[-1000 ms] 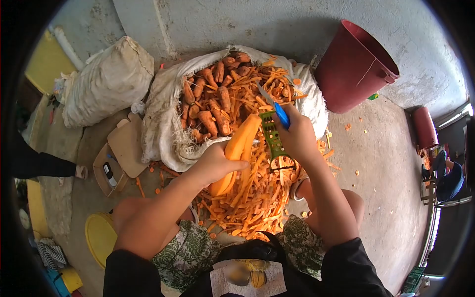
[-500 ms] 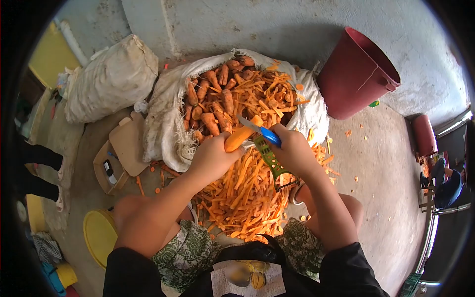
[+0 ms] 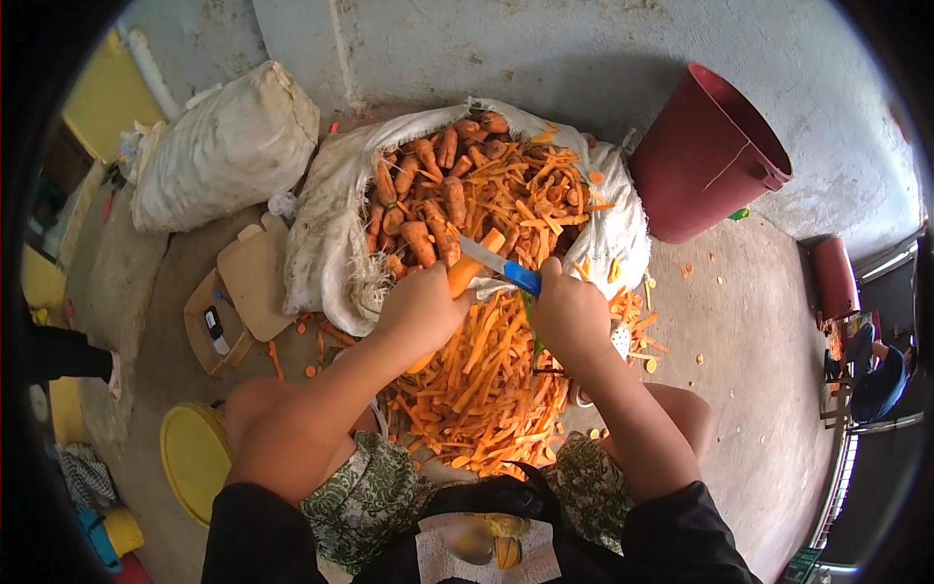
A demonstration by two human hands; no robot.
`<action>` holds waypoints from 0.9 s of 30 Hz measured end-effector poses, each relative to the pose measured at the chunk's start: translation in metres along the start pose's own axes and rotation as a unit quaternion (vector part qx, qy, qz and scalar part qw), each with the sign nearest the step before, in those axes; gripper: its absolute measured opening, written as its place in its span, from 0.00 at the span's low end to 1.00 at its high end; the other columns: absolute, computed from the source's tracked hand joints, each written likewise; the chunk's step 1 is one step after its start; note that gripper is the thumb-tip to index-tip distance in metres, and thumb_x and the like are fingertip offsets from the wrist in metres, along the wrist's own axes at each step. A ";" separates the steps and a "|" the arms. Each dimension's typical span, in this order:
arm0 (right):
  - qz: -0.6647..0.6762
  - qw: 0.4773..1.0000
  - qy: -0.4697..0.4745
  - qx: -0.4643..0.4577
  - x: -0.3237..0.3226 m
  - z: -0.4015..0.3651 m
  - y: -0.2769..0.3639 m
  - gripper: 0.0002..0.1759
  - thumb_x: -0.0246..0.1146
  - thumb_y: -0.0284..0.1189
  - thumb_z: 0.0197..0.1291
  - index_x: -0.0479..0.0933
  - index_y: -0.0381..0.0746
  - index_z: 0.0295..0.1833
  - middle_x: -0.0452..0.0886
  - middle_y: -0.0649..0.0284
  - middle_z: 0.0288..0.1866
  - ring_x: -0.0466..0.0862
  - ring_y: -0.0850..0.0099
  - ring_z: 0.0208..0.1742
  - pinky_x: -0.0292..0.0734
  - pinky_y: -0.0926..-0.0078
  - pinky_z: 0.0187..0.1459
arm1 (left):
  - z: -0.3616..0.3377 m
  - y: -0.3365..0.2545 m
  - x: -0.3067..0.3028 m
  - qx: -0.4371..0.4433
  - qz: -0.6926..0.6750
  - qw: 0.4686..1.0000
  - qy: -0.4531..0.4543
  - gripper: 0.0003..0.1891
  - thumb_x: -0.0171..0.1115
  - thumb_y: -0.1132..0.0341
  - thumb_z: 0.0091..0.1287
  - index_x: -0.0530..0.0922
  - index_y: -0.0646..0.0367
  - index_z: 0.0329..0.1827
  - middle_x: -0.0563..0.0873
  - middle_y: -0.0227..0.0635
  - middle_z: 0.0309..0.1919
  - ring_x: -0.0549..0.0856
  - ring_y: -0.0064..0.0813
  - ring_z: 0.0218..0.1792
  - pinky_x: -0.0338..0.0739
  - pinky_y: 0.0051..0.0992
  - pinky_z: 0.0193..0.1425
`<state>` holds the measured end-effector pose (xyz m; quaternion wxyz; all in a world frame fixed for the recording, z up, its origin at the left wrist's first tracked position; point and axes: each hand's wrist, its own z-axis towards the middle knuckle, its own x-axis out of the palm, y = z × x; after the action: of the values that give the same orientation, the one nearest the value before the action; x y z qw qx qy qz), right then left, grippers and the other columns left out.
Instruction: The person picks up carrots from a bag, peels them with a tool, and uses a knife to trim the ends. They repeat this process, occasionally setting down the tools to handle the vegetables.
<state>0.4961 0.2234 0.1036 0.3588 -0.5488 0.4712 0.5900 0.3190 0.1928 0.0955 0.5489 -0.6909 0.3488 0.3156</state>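
Note:
My left hand (image 3: 423, 310) is closed around the lower end of a peeled carrot (image 3: 475, 263). The fingers of my right hand (image 3: 572, 313) are wrapped round the blue handle of a knife (image 3: 506, 266), whose blade lies across the carrot. A green peeler (image 3: 533, 329) hangs from the same hand, mostly hidden behind it. Beyond my hands, an open white sack (image 3: 326, 219) holds unpeeled carrots (image 3: 418, 240) and orange peelings. Below them, between my legs, lies a large heap of carrot strips (image 3: 477, 389).
A full white sack (image 3: 229, 146) stands at the back left, above an open cardboard box (image 3: 255, 277). A dark red bin (image 3: 696, 156) leans by the wall. Left of my leg is a yellow lid (image 3: 195, 462). Other people's legs show at both sides.
The knife and my right hand have shifted slightly lower, with the blade nearer the carrot's middle. The green peeler has swung mostly behind my right hand. The person at the left has moved.

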 end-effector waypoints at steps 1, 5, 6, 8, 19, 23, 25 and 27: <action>0.001 1.000 0.005 -0.005 0.001 0.001 0.001 0.07 0.55 0.26 0.52 0.65 0.36 0.35 0.78 0.53 0.19 0.81 0.56 0.22 0.76 0.61 0.23 | 0.000 0.001 0.001 0.006 0.015 1.000 -0.013 0.17 0.58 0.59 0.58 0.74 0.70 0.34 0.80 0.48 0.22 0.82 0.43 0.26 0.76 0.37 0.33; 0.008 1.000 0.007 0.026 0.007 0.005 -0.001 0.09 0.56 0.28 0.51 0.65 0.36 0.33 0.77 0.52 0.19 0.80 0.54 0.22 0.74 0.59 0.24 | 0.000 0.001 0.002 0.004 0.010 1.000 -0.002 0.17 0.58 0.59 0.58 0.75 0.70 0.33 0.80 0.49 0.22 0.82 0.44 0.27 0.77 0.36 0.33; 0.008 1.000 0.007 0.027 0.009 0.007 -0.003 0.09 0.56 0.28 0.51 0.65 0.36 0.33 0.77 0.52 0.19 0.80 0.54 0.22 0.74 0.59 0.24 | 0.000 0.001 0.002 0.005 0.016 1.000 -0.003 0.18 0.58 0.59 0.58 0.75 0.70 0.32 0.80 0.49 0.23 0.82 0.44 0.27 0.77 0.36 0.33; 0.019 0.999 0.015 0.031 0.011 0.010 -0.007 0.08 0.56 0.27 0.51 0.65 0.35 0.33 0.77 0.51 0.20 0.80 0.54 0.23 0.74 0.58 0.25 | 0.000 0.000 0.002 0.005 0.022 1.000 -0.004 0.18 0.58 0.58 0.58 0.75 0.70 0.32 0.80 0.50 0.23 0.83 0.43 0.27 0.77 0.36 0.33; 0.087 0.990 0.038 0.103 0.030 0.036 -0.043 0.11 0.54 0.29 0.56 0.71 0.32 0.41 0.80 0.48 0.31 0.81 0.54 0.32 0.76 0.61 0.33 | -0.004 0.003 -0.005 0.036 -0.106 0.993 0.032 0.19 0.58 0.55 0.61 0.73 0.66 0.37 0.80 0.41 0.22 0.82 0.34 0.24 0.76 0.30 0.31; 0.326 0.923 0.185 0.083 0.091 0.037 -0.036 0.13 0.57 0.31 0.55 0.75 0.32 0.41 0.79 0.52 0.30 0.80 0.63 0.31 0.73 0.63 0.34 | 0.003 0.005 -0.004 0.046 -0.500 0.863 0.052 0.13 0.56 0.60 0.64 0.72 0.61 0.41 0.80 0.31 0.26 0.80 0.23 0.29 0.74 0.25 0.38; 0.416 0.878 0.222 0.077 0.069 0.019 -0.002 0.15 0.59 0.33 0.55 0.76 0.32 0.42 0.79 0.53 0.30 0.79 0.68 0.33 0.72 0.68 0.35 | 0.003 0.001 -0.002 0.075 -0.605 0.792 0.047 0.12 0.56 0.60 0.64 0.72 0.60 0.42 0.80 0.32 0.29 0.80 0.23 0.32 0.74 0.25 0.40; 0.538 0.812 0.226 -0.032 0.101 0.015 0.000 0.17 0.58 0.32 0.59 0.73 0.33 0.50 0.79 0.60 0.40 0.79 0.71 0.38 0.72 0.75 0.41 | 0.003 0.004 0.001 0.124 -0.715 0.685 0.055 0.11 0.55 0.62 0.65 0.71 0.59 0.44 0.78 0.34 0.38 0.77 0.25 0.43 0.73 0.28 0.48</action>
<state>0.4771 0.2284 0.0035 -0.1501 -0.3367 0.7398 0.5628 0.3164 0.1955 0.0919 0.6686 -0.6723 -0.1859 -0.2576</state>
